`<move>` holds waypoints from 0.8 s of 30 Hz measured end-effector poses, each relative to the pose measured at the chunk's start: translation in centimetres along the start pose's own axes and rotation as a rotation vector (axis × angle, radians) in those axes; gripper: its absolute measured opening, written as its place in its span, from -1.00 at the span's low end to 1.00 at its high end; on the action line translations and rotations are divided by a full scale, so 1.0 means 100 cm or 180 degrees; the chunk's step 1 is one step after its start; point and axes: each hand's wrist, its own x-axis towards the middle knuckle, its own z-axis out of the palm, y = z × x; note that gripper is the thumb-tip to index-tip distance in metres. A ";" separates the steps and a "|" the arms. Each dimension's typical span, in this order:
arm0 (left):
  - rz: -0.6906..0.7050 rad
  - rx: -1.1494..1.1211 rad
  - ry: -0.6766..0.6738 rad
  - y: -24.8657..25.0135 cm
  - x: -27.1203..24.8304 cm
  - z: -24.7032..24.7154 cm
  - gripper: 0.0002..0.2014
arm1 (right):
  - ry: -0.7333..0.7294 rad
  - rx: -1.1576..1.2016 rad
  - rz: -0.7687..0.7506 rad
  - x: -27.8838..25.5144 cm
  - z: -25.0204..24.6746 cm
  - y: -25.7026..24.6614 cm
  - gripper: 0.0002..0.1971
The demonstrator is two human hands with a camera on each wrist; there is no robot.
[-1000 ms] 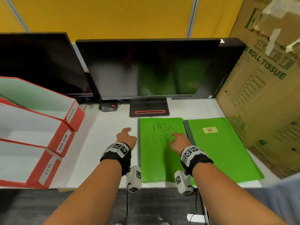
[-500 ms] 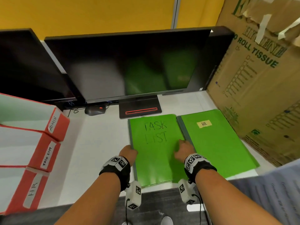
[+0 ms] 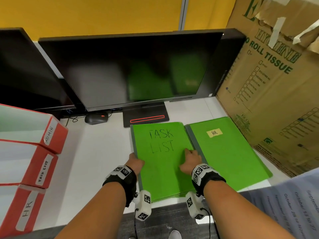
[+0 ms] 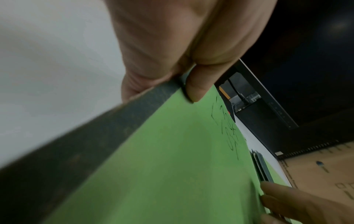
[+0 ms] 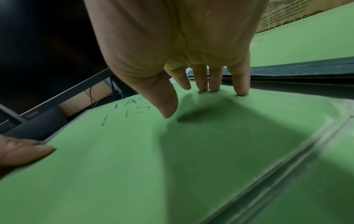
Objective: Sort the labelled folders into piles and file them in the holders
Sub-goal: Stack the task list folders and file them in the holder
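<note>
left hand [image 3: 135, 162] pinches spine edge of task list folder [image 3: 164, 159]; right hand [image 3: 190, 160] presses its cover with straight fingertips [image 5: 213, 89], beside hr folder [image 3: 227, 152].

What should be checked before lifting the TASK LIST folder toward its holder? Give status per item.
1. Left hand grip on the TASK LIST folder: thumb on top of the spine edge, fingers under it. Ok.
2. Right hand grip: fingers only press the cover near its right edge, nothing curled around it. Not ok.
3. Whole pile taken or top folder only: more folders seem to lie beneath. Cannot tell.
4. TASK LIST holder free inside: only part of its interior shows. Cannot tell.
5. HR folder apart from the lifted one: lies beside it, edges close. Ok.
</note>
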 end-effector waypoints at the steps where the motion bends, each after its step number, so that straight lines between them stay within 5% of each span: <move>1: 0.0019 0.0001 0.0038 0.000 -0.004 -0.003 -0.38 | -0.0024 -0.0017 -0.0029 -0.001 0.001 -0.001 -0.19; 8: 0.0529 0.0422 0.0516 0.043 -0.085 -0.037 -0.56 | 0.0148 0.0575 -0.0098 -0.004 -0.004 -0.008 -0.11; 12: 0.1005 0.0215 0.0802 0.059 -0.115 -0.062 -0.58 | 0.0174 0.2253 -0.0400 -0.006 -0.022 -0.027 0.00; 15: 0.1343 -0.0081 0.0922 0.072 -0.122 -0.081 -0.54 | 0.0463 0.3096 -0.0815 -0.018 -0.047 -0.050 -0.20; 19: 0.1612 -0.0618 0.0924 0.080 -0.122 -0.105 -0.40 | 0.0719 0.3234 -0.1434 -0.037 -0.075 -0.075 -0.60; 24: 0.1548 -0.0911 0.0836 0.073 -0.128 -0.110 -0.36 | 0.0347 0.3033 -0.1544 -0.045 -0.057 -0.081 -0.53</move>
